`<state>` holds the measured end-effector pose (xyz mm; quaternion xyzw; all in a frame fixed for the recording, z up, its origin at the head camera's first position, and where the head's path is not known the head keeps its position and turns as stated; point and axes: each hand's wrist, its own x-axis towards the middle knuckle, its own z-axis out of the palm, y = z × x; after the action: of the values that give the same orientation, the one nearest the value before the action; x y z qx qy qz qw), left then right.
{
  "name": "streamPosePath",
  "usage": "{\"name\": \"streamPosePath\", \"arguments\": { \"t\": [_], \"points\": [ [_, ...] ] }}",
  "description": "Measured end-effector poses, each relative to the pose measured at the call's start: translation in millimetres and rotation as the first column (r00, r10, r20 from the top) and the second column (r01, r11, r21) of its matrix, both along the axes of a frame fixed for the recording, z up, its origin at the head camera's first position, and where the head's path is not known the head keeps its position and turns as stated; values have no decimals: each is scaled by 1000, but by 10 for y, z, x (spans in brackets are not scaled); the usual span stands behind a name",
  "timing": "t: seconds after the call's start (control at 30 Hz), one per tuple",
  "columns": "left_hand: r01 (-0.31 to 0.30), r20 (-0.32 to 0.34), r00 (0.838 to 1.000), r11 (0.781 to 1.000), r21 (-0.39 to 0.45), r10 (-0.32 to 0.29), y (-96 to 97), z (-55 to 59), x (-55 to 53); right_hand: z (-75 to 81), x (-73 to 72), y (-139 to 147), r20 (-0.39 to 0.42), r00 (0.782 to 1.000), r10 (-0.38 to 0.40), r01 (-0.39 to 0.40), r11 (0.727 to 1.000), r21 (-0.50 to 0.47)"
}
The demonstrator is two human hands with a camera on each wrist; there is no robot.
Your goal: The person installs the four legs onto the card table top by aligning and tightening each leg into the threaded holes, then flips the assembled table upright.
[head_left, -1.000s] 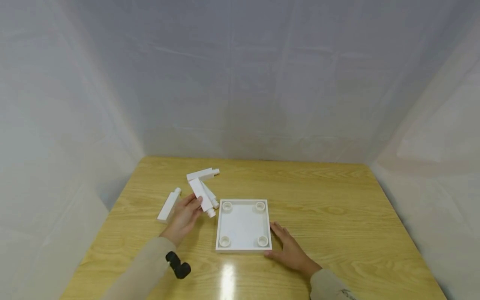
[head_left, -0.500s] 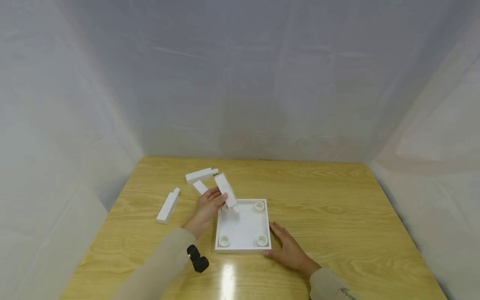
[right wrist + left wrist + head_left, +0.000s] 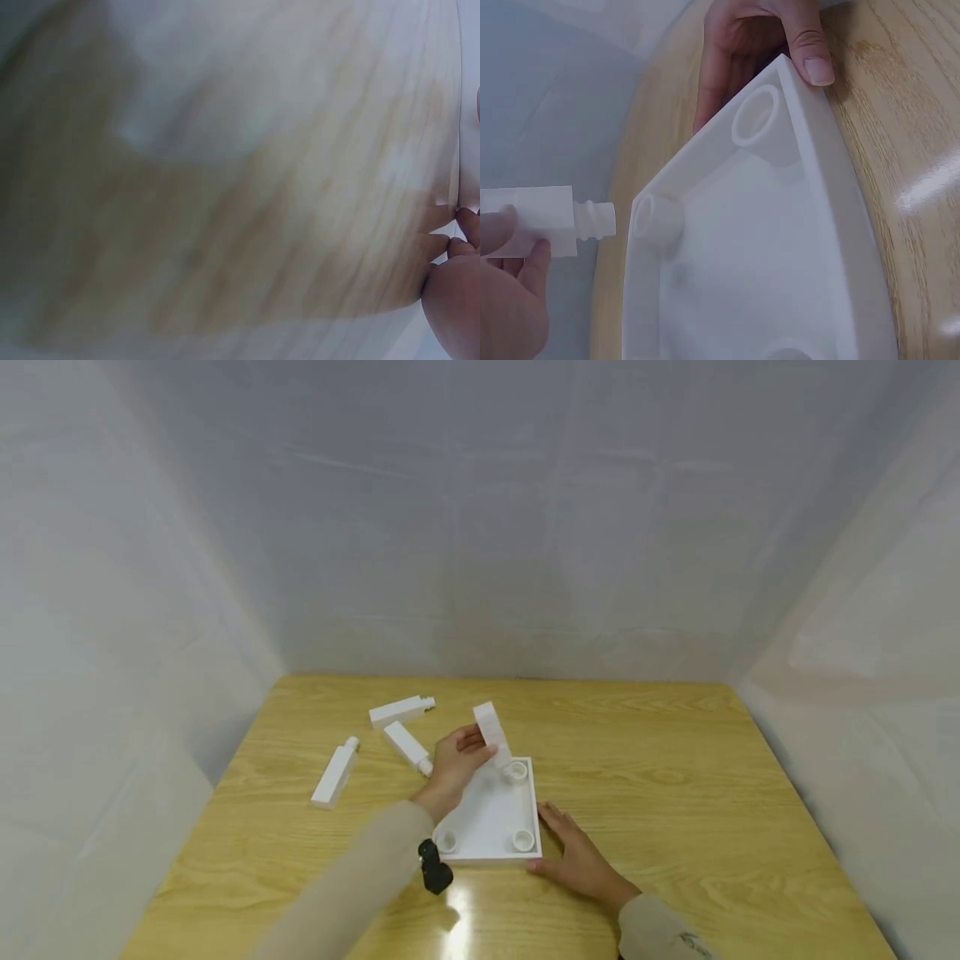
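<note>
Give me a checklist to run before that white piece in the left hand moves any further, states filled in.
1. Left hand has a grip on the white piece: ok, held between thumb and fingers.
2. Ridged end leads toward the tray: ok, nearest the far-right socket.
3. Ridged end inside that socket: not ok, a gap shows in the left wrist view.
4. Piece upright: not ok, it tilts.
5. Right hand on the tray: ok, touching its near-right corner.
6. Far-left socket unobstructed: cannot tell, hidden behind the left hand.

Wooden table (image 3: 660, 760), square white tray (image 3: 487, 818), three scattered white blocks (image 3: 405, 742)
</note>
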<state>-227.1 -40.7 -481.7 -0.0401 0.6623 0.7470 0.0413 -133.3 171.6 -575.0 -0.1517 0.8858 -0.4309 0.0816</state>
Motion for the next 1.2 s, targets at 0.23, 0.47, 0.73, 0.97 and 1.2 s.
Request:
{"name": "streamPosePath", "arguments": {
  "t": [0.23,0.47,0.73,0.97,1.2],
  "points": [
    [29,-86,995,988,-154,-43,176,-32,-26,11,9,-14,14,1000,-16,16,1000,-20],
    [37,-106,992,971,-237,-63,287,-82,-35,-5,3,-26,25,999,-28,29,999,-42],
    [43,-158,982,933,-358,-106,266,-197,-41,-27,1,-34,26,1000,-16,18,998,-67],
    [110,-237,940,874,-474,-247,207,-210,-89,-41,-14,-31,20,1000,-19,21,997,-75],
    [140,-218,937,865,-483,-273,189,-183,-109,-51,-44,-33,21,1000,-22,24,997,-69]
  ]
}}
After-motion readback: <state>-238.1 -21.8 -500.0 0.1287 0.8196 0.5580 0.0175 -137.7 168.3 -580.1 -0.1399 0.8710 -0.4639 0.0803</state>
